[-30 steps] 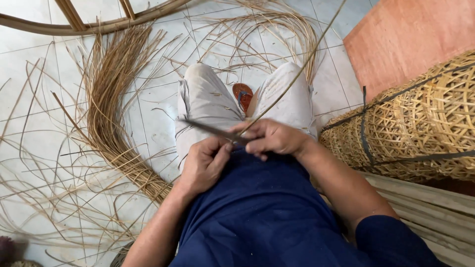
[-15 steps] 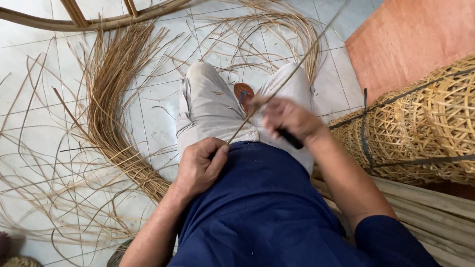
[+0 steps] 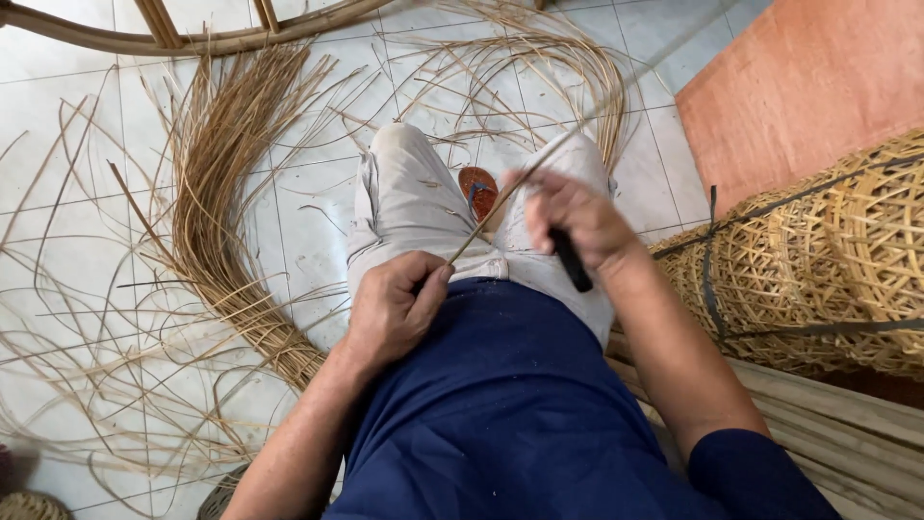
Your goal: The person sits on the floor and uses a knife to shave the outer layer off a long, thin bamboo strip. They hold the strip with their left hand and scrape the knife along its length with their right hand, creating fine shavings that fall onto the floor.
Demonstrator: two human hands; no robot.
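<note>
On white tiled floor [image 3: 87, 125]: seated person, pale trousers [image 3: 409, 207], dark blue shirt [image 3: 500, 404], viewed from above.

Surface and room: square white tiles with thin grout lines. Loose cane strips [image 3: 231, 144] fan out at the left in a thick curved bundle, with stray strands scattered over the tiles around it; a second looping tangle [image 3: 539, 58] lies beyond the knees. Curved cane frame [image 3: 192, 40] along the top edge. Orange-brown board [image 3: 808, 87] at upper right. Woven baskets [image 3: 818, 260], open lattice, stacked on their sides at the right and bound with dark straps. Pale slats [image 3: 837, 424] below the baskets. Sandal [image 3: 478, 189], reddish, showing between the knees.

Item in hand: one thin strip [image 3: 500, 207], running diagonally from the lap up and away to the right, over the right knee and beyond the hands.

Left hand [image 3: 390, 308]: rests on the lap, fingers curled, thumb and forefinger pinching the strip's near end.

Right hand [image 3: 577, 217]: raised above the right thigh, fingers closed around a knife with a dark handle [image 3: 570, 260] that juts out below the fist; blade hidden by the fingers. The strip passes under this hand at the fingertips, touching them. The two hands are apart, joined by the taut length of strip between them.
</note>
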